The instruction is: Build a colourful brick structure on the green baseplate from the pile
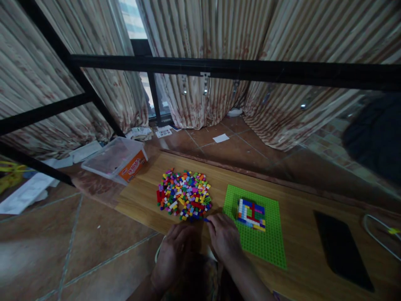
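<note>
On a wooden board (300, 234) a brick pile (184, 194) is seen beside a green baseplate (266, 244). A small blue brick (206, 219) is pinched by the right hand (224, 238) at the pile's edge; the left hand (173, 255) is curled, grip unclear.

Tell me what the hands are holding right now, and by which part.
The fingers of the right hand pinch a small blue brick by its end, beside the brick pile. The left hand looks empty, though that is hard to tell.

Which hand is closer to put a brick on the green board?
Probably the right hand. It lies beside the green board, fingertips near the brick pile. The left hand sits farther left, with the right hand between it and the board.
</note>
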Action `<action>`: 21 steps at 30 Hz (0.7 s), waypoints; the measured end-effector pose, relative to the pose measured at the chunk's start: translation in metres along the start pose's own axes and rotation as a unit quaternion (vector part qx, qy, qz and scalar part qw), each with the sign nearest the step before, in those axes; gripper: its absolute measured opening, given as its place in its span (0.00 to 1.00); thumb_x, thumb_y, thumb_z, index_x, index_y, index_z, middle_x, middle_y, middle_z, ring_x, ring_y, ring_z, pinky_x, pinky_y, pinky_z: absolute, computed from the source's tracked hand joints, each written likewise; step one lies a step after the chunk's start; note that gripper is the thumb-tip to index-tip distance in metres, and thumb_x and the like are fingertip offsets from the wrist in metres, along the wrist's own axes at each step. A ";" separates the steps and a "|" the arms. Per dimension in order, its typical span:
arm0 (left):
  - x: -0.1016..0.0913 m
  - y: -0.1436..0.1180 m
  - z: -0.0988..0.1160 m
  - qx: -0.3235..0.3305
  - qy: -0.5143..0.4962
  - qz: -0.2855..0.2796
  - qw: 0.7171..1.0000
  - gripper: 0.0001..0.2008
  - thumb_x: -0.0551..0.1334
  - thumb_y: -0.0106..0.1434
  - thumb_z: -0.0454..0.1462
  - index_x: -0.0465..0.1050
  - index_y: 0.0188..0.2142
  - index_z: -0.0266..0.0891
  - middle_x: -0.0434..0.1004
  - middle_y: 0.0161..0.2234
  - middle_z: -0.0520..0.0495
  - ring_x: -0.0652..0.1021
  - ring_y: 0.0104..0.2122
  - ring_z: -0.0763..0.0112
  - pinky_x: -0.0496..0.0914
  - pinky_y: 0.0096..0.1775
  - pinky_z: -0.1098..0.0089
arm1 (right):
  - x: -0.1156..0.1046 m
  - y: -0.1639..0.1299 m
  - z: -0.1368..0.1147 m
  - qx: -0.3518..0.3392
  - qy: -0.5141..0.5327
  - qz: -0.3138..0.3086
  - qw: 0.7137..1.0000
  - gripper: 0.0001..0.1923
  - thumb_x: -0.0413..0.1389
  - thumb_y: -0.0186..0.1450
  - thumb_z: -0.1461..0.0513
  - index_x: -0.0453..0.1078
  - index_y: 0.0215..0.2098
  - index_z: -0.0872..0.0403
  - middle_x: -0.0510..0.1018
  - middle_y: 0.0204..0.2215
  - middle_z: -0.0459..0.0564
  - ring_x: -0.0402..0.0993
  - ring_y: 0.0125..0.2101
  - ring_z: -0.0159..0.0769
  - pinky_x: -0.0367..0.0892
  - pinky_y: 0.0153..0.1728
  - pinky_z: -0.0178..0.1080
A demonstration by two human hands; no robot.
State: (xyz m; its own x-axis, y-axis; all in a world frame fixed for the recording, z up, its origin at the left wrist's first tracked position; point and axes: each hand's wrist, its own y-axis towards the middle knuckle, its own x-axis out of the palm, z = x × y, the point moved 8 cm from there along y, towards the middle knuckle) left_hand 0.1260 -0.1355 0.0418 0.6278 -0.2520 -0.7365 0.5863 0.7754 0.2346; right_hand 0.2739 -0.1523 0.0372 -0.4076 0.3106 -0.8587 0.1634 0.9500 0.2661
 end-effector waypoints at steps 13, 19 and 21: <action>0.022 0.001 0.011 0.039 0.034 -0.049 0.997 0.22 0.55 0.63 0.31 0.66 0.56 0.47 0.73 0.49 0.44 0.72 0.48 0.62 0.70 0.48 0.59 | 0.005 0.056 0.013 0.012 0.026 -0.007 1.000 0.10 0.52 0.66 0.61 0.71 0.44 0.52 0.77 0.36 0.50 0.72 0.39 0.39 0.65 0.41 0.39; 0.017 0.005 0.011 0.030 0.028 -0.047 0.998 0.21 0.56 0.63 0.31 0.67 0.55 0.48 0.73 0.50 0.46 0.72 0.48 0.63 0.71 0.48 0.61 | 0.017 0.066 0.013 0.001 0.019 -0.019 1.000 0.09 0.53 0.65 0.61 0.72 0.42 0.52 0.75 0.37 0.50 0.71 0.40 0.39 0.65 0.42 0.39; 0.016 0.007 0.009 0.027 0.023 -0.045 0.998 0.22 0.57 0.63 0.31 0.66 0.56 0.47 0.73 0.50 0.45 0.72 0.48 0.63 0.71 0.47 0.61 | 0.014 0.063 0.017 0.004 0.008 -0.010 1.000 0.09 0.52 0.66 0.63 0.73 0.40 0.52 0.75 0.36 0.50 0.71 0.39 0.39 0.65 0.41 0.38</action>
State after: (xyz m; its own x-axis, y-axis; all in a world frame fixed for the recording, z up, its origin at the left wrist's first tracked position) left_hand 0.1442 -0.1393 0.0371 0.5472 -0.2916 -0.7845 0.6675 0.7175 0.1989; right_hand 0.2938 -0.0880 0.0342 -0.4259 0.2917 -0.8565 0.1625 0.9559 0.2447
